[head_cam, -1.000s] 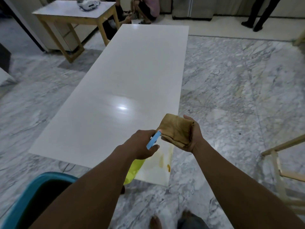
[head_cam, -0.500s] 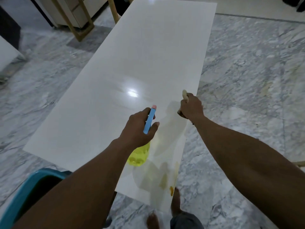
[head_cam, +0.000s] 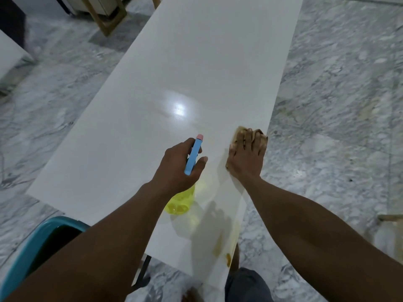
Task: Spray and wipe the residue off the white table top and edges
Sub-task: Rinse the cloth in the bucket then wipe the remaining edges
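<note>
Wiping is the step in hand. The right hand [head_cam: 246,159] lies flat, fingers straight, pressing the tan cloth [head_cam: 241,132] onto the white table [head_cam: 185,62] at its right edge, centre-right of frame. The left hand [head_cam: 176,168] grips the yellow spray bottle [head_cam: 181,202] just beside it. Orange residue [head_cam: 227,258] sits at lower centre, so I judge the cloth must drag down there next.

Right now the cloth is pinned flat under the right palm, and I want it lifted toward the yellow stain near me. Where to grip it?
Probably its far edge: the cloth shows past the fingertips of the right hand there. Come from above and curl the fingers over it, since it lies flat on the table top near the right rim.
</note>
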`<state>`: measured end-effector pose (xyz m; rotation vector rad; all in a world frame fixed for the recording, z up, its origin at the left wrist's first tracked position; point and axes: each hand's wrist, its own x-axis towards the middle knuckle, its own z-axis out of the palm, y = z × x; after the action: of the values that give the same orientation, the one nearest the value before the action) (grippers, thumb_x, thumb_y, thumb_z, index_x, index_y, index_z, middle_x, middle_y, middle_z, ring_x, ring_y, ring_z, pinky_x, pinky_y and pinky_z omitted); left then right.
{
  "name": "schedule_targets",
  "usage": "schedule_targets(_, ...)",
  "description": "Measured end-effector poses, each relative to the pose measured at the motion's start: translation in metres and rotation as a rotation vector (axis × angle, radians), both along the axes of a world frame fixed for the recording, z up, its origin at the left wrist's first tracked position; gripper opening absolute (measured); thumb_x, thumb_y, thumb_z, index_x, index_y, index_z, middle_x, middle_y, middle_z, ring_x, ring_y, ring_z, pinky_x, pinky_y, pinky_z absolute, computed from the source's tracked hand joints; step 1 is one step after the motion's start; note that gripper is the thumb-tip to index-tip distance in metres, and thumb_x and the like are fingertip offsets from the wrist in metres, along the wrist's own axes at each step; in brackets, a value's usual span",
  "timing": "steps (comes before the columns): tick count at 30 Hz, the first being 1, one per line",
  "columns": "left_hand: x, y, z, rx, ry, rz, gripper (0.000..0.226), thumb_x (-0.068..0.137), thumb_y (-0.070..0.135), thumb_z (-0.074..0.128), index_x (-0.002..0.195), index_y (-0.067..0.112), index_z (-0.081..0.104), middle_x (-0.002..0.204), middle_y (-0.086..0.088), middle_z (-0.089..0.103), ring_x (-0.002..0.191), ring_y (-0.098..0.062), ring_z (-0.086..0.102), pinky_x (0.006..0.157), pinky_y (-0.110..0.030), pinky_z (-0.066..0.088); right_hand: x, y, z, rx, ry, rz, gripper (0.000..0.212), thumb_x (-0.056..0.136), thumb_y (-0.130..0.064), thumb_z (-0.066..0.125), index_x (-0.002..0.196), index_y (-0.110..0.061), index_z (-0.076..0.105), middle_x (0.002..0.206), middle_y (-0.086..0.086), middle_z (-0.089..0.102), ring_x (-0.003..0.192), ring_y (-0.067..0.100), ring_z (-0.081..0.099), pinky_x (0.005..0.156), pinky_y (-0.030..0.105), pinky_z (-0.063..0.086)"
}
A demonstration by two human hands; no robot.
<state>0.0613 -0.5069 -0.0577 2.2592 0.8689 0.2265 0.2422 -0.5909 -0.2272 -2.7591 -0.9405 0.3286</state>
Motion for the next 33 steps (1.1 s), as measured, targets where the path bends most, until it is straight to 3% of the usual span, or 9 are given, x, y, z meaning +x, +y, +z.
schedule_targets(4,-0.017,-0.004,-0.005,-0.002,0.021,-0.022,0.024,0.096,0.029,0.073,0.11,0.012,0.061,0.096,-0.002,0.068,0.077,-0.028,0.074,0.076,-0.043,0.061,-0.034,-0.013,-0.009,-0.013,-0.029,-0.006,0.065,0.101,-0.045,0.019,0.16,-0.02,0.006,0.168,0.005,-0.002,0.154,0.029,-0.008,0.122,0.053,-0.006)
schedule_targets(10,-0.052,-0.016,-0.003,0.001,0.004,-0.089,0.023,0.096,0.029,0.073,0.108,0.014,0.06,0.097,-0.002,0.067,0.078,-0.028,0.073,0.077,-0.041,0.062,-0.079,-0.046,-0.011,0.014,-0.037,-0.023,0.067,0.098,-0.048,0.016,0.159,-0.022,0.012,0.168,0.004,0.002,0.154,0.029,-0.003,0.122,0.056,0.0)
schedule_targets(17,-0.127,-0.048,-0.009,-0.012,-0.031,-0.171,0.021,0.095,0.029,0.073,0.105,0.015,0.06,0.093,-0.003,0.066,0.074,-0.028,0.071,0.077,-0.049,0.062,-0.175,-0.101,-0.016,0.051,-0.098,-0.061,0.065,0.099,-0.044,0.031,0.157,-0.018,0.023,0.165,0.009,0.018,0.153,0.033,0.009,0.121,0.057,0.01)
schedule_targets(24,-0.19,-0.084,-0.022,-0.041,-0.052,-0.249,0.019,0.096,0.025,0.072,0.103,0.012,0.061,0.088,-0.002,0.067,0.073,-0.029,0.071,0.073,-0.049,0.061,-0.26,-0.148,-0.029,0.177,-0.12,-0.084,0.059,0.102,-0.037,0.031,0.154,-0.011,0.032,0.162,0.015,0.026,0.151,0.039,0.017,0.121,0.055,0.019)
schedule_targets(27,-0.207,-0.098,-0.026,-0.037,-0.062,-0.281,0.018,0.096,0.024,0.072,0.102,0.012,0.06,0.088,0.0,0.065,0.074,-0.029,0.072,0.072,-0.047,0.06,-0.282,-0.167,-0.039,0.241,-0.122,-0.033,0.054,0.104,-0.028,0.029,0.152,-0.004,0.033,0.162,0.02,0.022,0.151,0.042,0.012,0.12,0.057,0.02)
schedule_targets(30,-0.219,-0.112,-0.027,-0.038,-0.043,-0.313,0.019,0.096,0.026,0.072,0.103,0.012,0.061,0.089,-0.001,0.067,0.072,-0.027,0.07,0.071,-0.04,0.057,-0.314,-0.187,-0.045,0.337,-0.131,-0.03,0.051,0.1,-0.012,0.042,0.15,-0.001,0.037,0.161,0.02,0.025,0.149,0.046,0.014,0.119,0.059,0.024)
schedule_targets(33,-0.222,-0.118,-0.028,-0.034,-0.039,-0.324,0.018,0.096,0.027,0.072,0.102,0.014,0.06,0.081,0.007,0.062,0.067,-0.02,0.065,0.066,-0.03,0.05,-0.341,-0.207,-0.035,0.377,-0.102,-0.036,0.077,0.076,0.015,0.064,0.147,-0.003,0.043,0.159,0.016,0.031,0.147,0.043,0.02,0.112,0.048,0.037)
